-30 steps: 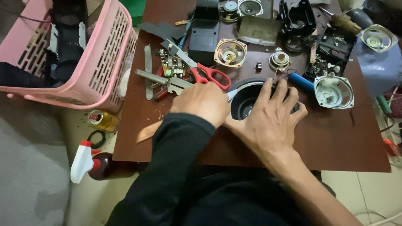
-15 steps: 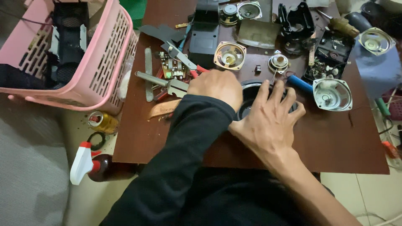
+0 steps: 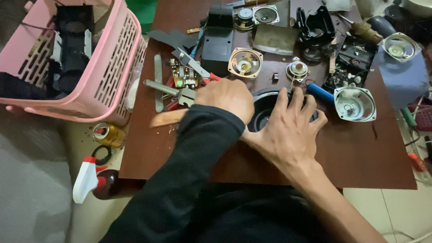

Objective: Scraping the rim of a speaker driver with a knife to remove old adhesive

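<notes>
My left hand (image 3: 227, 96), in a black sleeve, is closed over the red handles of a pair of scissors (image 3: 191, 60). The scissors' blades point away to the upper left across the brown table (image 3: 360, 157). My right hand (image 3: 288, 128) lies spread over a black round speaker housing (image 3: 263, 105), with its fingertips curled on the far rim. The two hands touch at the housing's left side. Most of the housing is hidden under them.
A pink basket (image 3: 112, 76) overhangs the table's left edge. A green circuit board (image 3: 184, 76), a wrench (image 3: 157, 83), a wooden strip (image 3: 166, 118), a blue cylinder (image 3: 319, 92) and several small speakers (image 3: 245, 63) crowd the table. A spray bottle (image 3: 85, 180) and a can (image 3: 108, 133) are on the floor.
My left hand has moved up from the housing's near side onto the scissors' red handles, which it now covers. My right hand has stayed on the housing.
</notes>
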